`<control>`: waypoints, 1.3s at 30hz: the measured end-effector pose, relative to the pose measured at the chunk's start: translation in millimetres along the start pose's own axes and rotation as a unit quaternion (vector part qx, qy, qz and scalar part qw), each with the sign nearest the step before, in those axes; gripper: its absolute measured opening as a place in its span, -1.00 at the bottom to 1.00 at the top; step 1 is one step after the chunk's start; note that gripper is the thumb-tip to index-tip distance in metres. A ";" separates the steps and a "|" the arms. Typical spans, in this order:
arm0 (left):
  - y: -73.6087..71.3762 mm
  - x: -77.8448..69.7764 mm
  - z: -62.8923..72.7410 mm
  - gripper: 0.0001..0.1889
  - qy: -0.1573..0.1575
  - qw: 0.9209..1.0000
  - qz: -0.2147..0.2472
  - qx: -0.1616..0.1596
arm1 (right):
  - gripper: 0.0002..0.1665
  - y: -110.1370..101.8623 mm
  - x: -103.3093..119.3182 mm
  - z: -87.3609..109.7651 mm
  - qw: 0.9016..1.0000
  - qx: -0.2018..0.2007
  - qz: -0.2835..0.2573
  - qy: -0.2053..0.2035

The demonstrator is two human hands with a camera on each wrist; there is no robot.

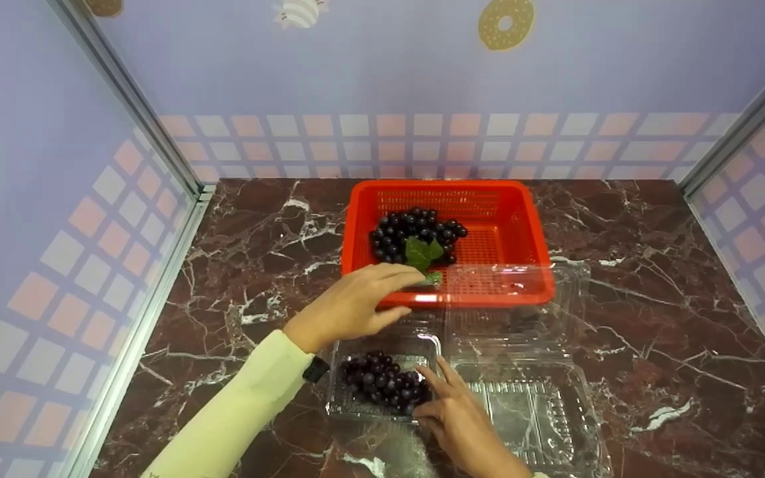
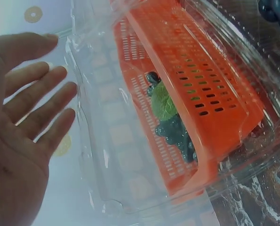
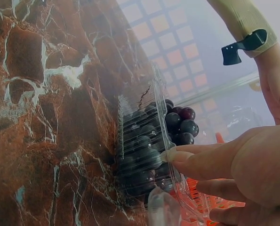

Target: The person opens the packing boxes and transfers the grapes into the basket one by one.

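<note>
A clear plastic clamshell box [image 1: 337, 406] holds a bunch of dark grapes [image 1: 386, 382]; these grapes [image 3: 142, 150] also show through its wall in the right wrist view. At the box's right edge my right hand [image 1: 452, 415] pinches the rim between thumb and finger. My left hand [image 1: 359, 299] is above the raised clear lid [image 2: 102, 155], near the front rim of a red basket [image 1: 535, 245]. Its fingers look straight and spread in the left wrist view, with nothing held. In the basket lies another bunch of dark grapes [image 1: 416, 229] with green leaves [image 1: 422, 252].
A second clear clamshell box [image 1: 555, 418] stands open on the right, its lid [image 1: 572, 285] leaning back over the basket's front right corner. Everything sits on a dark red marble-patterned table [image 1: 655, 318]. Patterned panels [image 1: 389, 73] enclose the back and sides.
</note>
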State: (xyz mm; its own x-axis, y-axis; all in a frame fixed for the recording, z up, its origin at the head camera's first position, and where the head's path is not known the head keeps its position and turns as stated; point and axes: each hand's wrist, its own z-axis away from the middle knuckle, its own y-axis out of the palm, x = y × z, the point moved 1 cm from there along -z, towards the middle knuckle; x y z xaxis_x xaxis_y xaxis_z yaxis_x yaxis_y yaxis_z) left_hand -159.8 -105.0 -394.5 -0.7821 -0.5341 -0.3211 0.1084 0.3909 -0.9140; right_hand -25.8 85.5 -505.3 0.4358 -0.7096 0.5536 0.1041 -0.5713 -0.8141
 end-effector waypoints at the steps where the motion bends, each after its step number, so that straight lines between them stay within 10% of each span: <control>1: 0.1 -1.2 0.9 -0.49 0.007 1.000 0.003 -0.001 | -0.79 -0.1 -0.1 0.2 1.000 0.002 0.000 0.001; 11: 1.9 -8.7 6.9 -0.46 0.039 0.999 0.007 -0.003 | -0.80 -1.2 0.2 -1.8 1.000 0.011 0.002 0.001; 39: 24.8 -3.1 32.1 -0.34 -0.050 0.992 0.052 0.101 | -0.67 -4.8 -7.7 -3.1 0.999 -0.031 -0.022 0.029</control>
State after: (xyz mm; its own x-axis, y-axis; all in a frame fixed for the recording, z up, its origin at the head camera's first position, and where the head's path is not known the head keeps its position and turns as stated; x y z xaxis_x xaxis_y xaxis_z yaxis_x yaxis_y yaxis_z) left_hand -135.0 -117.7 -424.1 -0.6973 -0.5739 -0.4294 0.3131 0.2949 -0.9028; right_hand -32.4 92.4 -505.2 0.3789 -0.7050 0.5994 0.0655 -0.6257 -0.7773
